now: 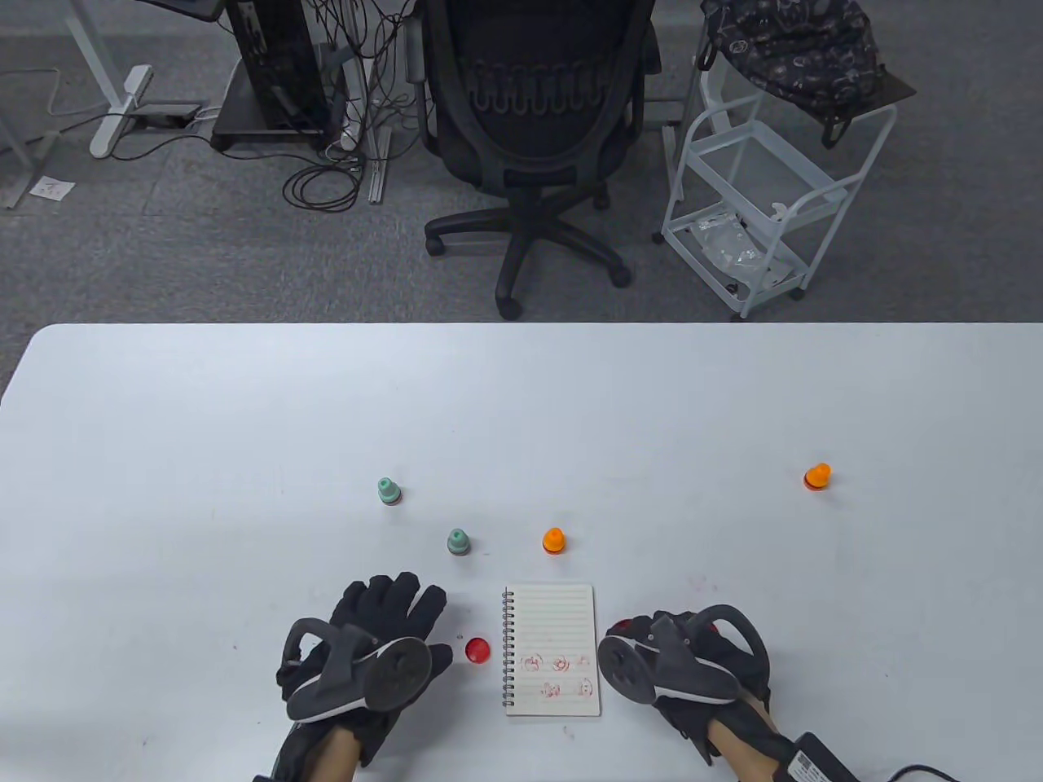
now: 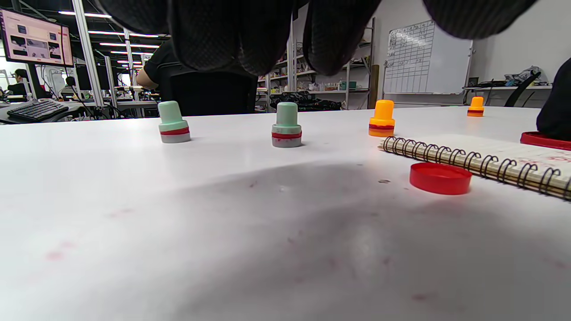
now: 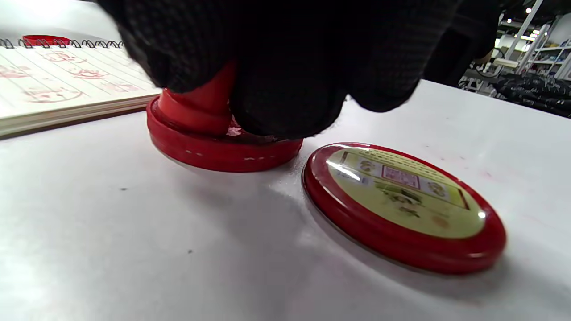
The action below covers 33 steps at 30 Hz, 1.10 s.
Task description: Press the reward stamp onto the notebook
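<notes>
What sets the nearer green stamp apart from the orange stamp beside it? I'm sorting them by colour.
The nearer green stamp has a mint handle and a grey base; the orange stamp is orange in both handle and base. The green one stands left of the notebook's spiral edge, the orange one straight beyond the page. Both stand upright and untouched, each with a red band.

grey carpet floor [image 1: 122, 244]; black office chair [image 1: 534, 122]; white wire trolley [image 1: 758, 195]; whiteboard [image 2: 426, 58] on wall.
</notes>
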Each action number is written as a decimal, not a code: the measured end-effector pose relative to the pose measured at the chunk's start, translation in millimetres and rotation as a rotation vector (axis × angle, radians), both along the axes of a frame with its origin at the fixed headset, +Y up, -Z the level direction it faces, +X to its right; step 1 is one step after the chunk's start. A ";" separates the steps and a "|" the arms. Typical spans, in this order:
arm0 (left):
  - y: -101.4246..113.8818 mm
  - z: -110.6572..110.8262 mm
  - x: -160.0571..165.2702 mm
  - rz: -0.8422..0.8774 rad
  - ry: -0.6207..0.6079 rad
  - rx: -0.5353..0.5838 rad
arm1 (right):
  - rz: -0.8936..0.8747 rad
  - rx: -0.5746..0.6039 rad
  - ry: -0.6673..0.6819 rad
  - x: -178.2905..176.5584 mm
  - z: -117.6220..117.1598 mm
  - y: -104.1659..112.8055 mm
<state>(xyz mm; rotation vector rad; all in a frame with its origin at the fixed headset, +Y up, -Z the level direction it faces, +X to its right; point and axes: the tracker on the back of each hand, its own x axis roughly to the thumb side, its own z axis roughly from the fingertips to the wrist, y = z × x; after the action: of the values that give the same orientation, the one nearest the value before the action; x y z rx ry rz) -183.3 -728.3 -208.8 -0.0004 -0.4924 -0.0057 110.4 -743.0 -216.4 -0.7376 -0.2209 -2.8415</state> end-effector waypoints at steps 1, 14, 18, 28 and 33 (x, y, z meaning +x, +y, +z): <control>0.0 0.0 -0.2 0.001 0.001 -0.001 | -0.011 -0.016 -0.009 0.3 -0.9 -0.4; 0.4 0.2 1.1 -0.009 0.005 -0.010 | -0.027 -0.027 -0.024 2.7 -1.8 -1.3; 0.4 0.2 1.5 -0.011 0.005 -0.013 | -0.040 -0.025 -0.032 3.3 -2.4 -1.2; 0.7 0.1 2.4 -0.013 0.002 -0.013 | -0.066 -0.007 -0.064 5.3 -5.6 -0.7; 1.0 0.3 2.3 -0.014 0.003 -0.011 | -0.081 -0.014 -0.066 6.5 -5.6 -0.8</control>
<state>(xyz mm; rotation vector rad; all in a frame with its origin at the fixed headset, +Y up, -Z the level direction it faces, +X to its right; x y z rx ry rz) -181.0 -727.3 -208.5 -0.0145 -0.4891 -0.0172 116.8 -743.7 -222.0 -0.6707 -0.2254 -2.9469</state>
